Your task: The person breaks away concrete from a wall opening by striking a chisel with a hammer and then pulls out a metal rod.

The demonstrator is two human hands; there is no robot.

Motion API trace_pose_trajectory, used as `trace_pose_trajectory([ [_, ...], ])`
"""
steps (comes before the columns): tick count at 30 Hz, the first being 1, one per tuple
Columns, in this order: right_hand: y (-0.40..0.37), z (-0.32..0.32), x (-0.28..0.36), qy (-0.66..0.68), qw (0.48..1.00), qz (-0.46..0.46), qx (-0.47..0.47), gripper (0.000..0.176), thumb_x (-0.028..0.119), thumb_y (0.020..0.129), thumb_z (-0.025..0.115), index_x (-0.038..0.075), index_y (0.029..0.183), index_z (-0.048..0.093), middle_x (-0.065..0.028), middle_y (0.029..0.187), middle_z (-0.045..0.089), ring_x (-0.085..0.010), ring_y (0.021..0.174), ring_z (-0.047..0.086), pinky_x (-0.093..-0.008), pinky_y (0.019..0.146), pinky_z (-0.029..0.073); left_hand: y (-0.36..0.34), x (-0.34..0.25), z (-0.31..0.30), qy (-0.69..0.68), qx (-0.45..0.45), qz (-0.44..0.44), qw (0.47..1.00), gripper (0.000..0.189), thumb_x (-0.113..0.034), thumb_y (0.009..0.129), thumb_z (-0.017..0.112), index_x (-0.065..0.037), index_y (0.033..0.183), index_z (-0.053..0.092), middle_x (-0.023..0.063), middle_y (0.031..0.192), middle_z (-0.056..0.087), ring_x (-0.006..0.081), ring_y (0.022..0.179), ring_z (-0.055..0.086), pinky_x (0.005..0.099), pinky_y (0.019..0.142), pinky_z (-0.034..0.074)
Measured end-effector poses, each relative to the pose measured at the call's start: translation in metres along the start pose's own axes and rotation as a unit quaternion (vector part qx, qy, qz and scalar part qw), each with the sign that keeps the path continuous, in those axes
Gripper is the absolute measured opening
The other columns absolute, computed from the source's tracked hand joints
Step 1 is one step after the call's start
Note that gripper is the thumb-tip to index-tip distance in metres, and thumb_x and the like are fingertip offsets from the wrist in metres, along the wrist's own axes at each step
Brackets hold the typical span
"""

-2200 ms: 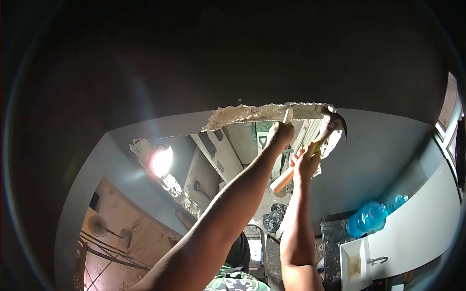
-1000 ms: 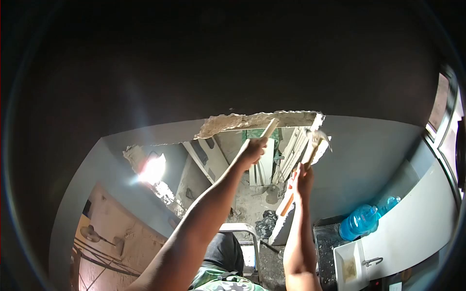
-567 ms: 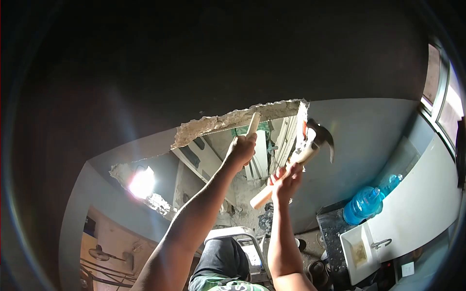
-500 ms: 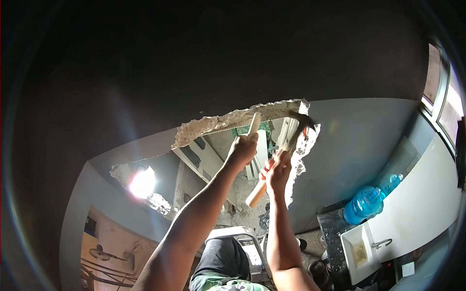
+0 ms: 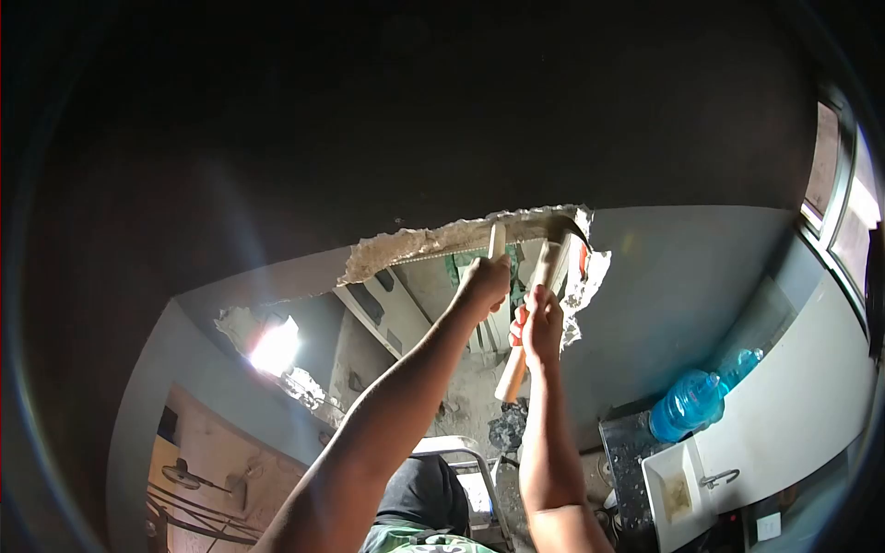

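Observation:
My left hand [image 5: 486, 284] is closed around a pale bar [image 5: 498, 241], held upright against the broken edge [image 5: 433, 241] of the wall opening. What the bar's lower part looks like is hidden in my fist. Just to its right, my right hand [image 5: 541, 323] grips a hammer [image 5: 550, 263] by its wooden handle, the butt sticking out below the fist. The dark hammer head is raised near the opening's upper right corner, apart from the bar and somewhat blurred.
A bright lamp [image 5: 275, 346] shines at the left. Below me is a metal ladder rail [image 5: 452, 445]. Rubble [image 5: 507, 429] lies beneath the opening. At right are blue water jugs [image 5: 687, 405], a white sink [image 5: 656, 470] and a window [image 5: 841, 180].
Both hands have shifted slightly to the right in view. The hammer has turned more upright, its head swinging left toward the bar. The view has tilted slightly.

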State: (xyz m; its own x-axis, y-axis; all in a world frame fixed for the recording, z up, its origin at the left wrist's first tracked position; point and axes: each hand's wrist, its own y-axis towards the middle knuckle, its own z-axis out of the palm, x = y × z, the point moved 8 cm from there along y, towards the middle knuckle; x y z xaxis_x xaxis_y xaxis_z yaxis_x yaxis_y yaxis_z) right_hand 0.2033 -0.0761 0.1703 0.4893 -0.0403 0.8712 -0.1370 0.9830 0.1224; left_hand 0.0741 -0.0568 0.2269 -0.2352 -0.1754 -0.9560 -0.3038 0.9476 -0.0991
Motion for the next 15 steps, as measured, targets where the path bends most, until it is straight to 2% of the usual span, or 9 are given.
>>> trace_pose_trajectory([
  [1,0.0,-0.001,-0.003,0.069,0.997,-0.002,-0.044,0.029,0.04,0.103,0.044,0.013,0.093,0.042,0.0003,0.058,0.039,-0.0098,0.04,0.037,-0.0275,0.036,0.034,-0.004,-0.004,-0.002,0.019,-0.026,0.02,0.999,0.049,-0.035,0.101,0.046,0.0,0.068,0.053,0.0062,0.052,0.046,0.0147,0.035,0.038,0.0323,0.033,0.029],
  [3,-0.003,-0.003,-0.007,0.177,0.974,-0.057,-0.127,0.033,0.042,0.103,0.042,0.012,0.092,0.041,-0.0002,0.062,0.04,-0.0101,0.042,0.038,-0.0287,0.037,0.035,-0.005,-0.005,-0.006,0.054,-0.036,0.025,0.998,0.049,-0.036,0.101,0.046,0.0,0.07,0.053,0.0064,0.053,0.049,0.0154,0.035,0.04,0.0326,0.033,0.031],
  [5,0.003,0.008,-0.018,0.172,0.978,-0.056,-0.101,0.033,0.042,0.103,0.042,0.012,0.091,0.04,-0.0004,0.062,0.04,-0.0099,0.042,0.039,-0.0284,0.036,0.035,-0.004,-0.001,-0.009,0.045,-0.028,0.022,0.998,0.05,-0.037,0.101,0.046,0.001,0.071,0.054,0.0069,0.054,0.049,0.0155,0.035,0.04,0.0327,0.033,0.031],
  [7,0.001,0.022,-0.015,0.001,1.0,0.017,0.023,0.031,0.039,0.102,0.045,0.011,0.09,0.04,-0.0004,0.059,0.042,-0.0093,0.041,0.039,-0.0271,0.035,0.034,-0.005,0.003,-0.01,0.062,-0.021,0.02,0.998,0.05,-0.038,0.101,0.046,0.001,0.072,0.053,0.0065,0.054,0.049,0.0151,0.035,0.039,0.0326,0.033,0.03],
  [9,0.004,0.004,0.003,-0.01,0.999,0.026,0.04,0.03,0.038,0.102,0.045,0.012,0.09,0.041,-0.0005,0.058,0.042,-0.0092,0.04,0.039,-0.0266,0.035,0.034,-0.004,0.004,-0.008,0.055,-0.022,0.002,0.998,0.049,-0.038,0.101,0.046,-0.001,0.07,0.053,0.0045,0.049,0.044,0.0145,0.034,0.037,0.033,0.033,0.027],
  [10,0.001,-0.004,0.009,-0.011,1.0,0.014,-0.011,0.029,0.038,0.103,0.045,0.012,0.09,0.04,-0.0002,0.059,0.042,-0.009,0.041,0.038,-0.0266,0.036,0.033,0.001,0.004,-0.005,0.056,-0.016,0.011,0.998,0.053,-0.039,0.1,0.046,0.001,0.068,0.055,0.0064,0.047,0.047,0.0177,0.034,0.042,0.036,0.033,0.032],
  [11,0.007,-0.014,0.002,0.044,0.998,-0.019,-0.028,0.029,0.038,0.103,0.045,0.013,0.09,0.04,0.0004,0.059,0.041,-0.0092,0.042,0.037,-0.0272,0.037,0.034,0.003,0.004,-0.005,0.057,-0.013,0.021,0.998,0.056,-0.04,0.099,0.045,0.003,0.066,0.057,0.0083,0.045,0.049,0.0209,0.034,0.048,0.0391,0.034,0.038],
  [13,-0.01,-0.014,0.018,0.131,0.98,-0.088,-0.119,0.032,0.043,0.102,0.045,0.014,0.09,0.04,0.0009,0.06,0.04,-0.0095,0.042,0.036,-0.0279,0.038,0.035,0.002,0.0,-0.006,0.083,-0.053,0.05,0.994,0.057,-0.04,0.099,0.045,0.005,0.067,0.057,0.0093,0.045,0.05,0.0213,0.034,0.05,0.0395,0.035,0.04],
  [15,-0.013,-0.011,0.016,0.21,0.955,-0.13,-0.165,0.036,0.047,0.102,0.042,0.014,0.089,0.039,0.0006,0.061,0.04,-0.0103,0.042,0.036,-0.0284,0.039,0.035,0.002,0.0,-0.006,0.085,-0.055,0.052,0.993,0.057,-0.039,0.099,0.044,0.005,0.066,0.057,0.0095,0.045,0.05,0.0211,0.033,0.05,0.0392,0.035,0.04],
])
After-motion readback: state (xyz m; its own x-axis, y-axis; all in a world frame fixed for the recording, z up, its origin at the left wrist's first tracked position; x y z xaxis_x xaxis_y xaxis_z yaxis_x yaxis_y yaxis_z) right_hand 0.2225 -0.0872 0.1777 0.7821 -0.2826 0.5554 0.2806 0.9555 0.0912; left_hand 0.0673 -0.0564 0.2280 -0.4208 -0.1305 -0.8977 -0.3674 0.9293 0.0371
